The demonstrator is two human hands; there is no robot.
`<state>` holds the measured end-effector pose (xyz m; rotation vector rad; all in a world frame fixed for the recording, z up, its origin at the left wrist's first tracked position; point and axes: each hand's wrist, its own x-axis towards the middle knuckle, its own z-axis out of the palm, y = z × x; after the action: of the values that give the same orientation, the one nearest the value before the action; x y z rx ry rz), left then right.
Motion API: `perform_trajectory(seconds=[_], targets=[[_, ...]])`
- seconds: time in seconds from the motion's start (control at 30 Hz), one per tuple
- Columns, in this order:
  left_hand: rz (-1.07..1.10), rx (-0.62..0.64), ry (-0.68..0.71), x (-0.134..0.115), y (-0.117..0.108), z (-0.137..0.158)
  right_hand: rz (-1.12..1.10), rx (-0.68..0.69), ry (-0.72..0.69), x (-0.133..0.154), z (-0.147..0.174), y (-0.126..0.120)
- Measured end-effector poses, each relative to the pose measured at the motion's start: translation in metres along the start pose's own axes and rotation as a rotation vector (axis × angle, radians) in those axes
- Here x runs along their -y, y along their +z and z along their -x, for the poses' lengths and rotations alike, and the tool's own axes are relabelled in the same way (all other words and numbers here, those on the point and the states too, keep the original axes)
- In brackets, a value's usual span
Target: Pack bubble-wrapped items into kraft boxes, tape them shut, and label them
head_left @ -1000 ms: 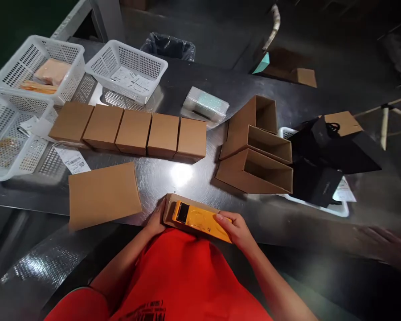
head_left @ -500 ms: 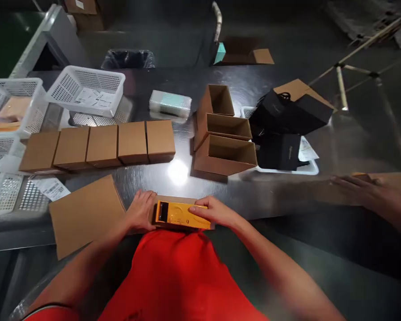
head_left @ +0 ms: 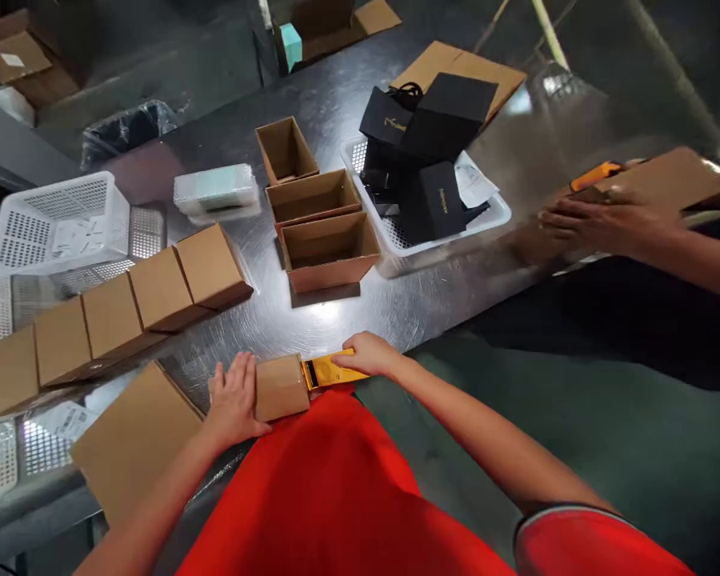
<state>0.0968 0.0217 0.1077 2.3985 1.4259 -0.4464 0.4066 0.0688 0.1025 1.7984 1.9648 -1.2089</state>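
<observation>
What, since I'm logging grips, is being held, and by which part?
The right hand holds the yellow tool by its end away from the nearby carton; the left hand lies on that carton, grip unclear.

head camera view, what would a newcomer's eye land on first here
Probably the bright yellow tool in the right hand, against the end of a cardboard box on which the left hand lies, just beyond the red top. Next might come the row of five brown boxes at the left, and the black packaging heaped in a white basket beyond, to the right.
</observation>
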Motion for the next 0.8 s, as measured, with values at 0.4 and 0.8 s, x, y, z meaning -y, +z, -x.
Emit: perform_trajectory(seconds=[0.4, 0.8], targets=[[0.166, -0.151, 0.091, -0.058, -0.025, -0.028, 0.068, -0.114, 0.187, 0.039, 0.011, -0.030], [0.572, -0.340, -0.017, -0.038, -0.055, -0.014, -0.023, -0.537, 0.163, 0.088, 0.075, 0.016]])
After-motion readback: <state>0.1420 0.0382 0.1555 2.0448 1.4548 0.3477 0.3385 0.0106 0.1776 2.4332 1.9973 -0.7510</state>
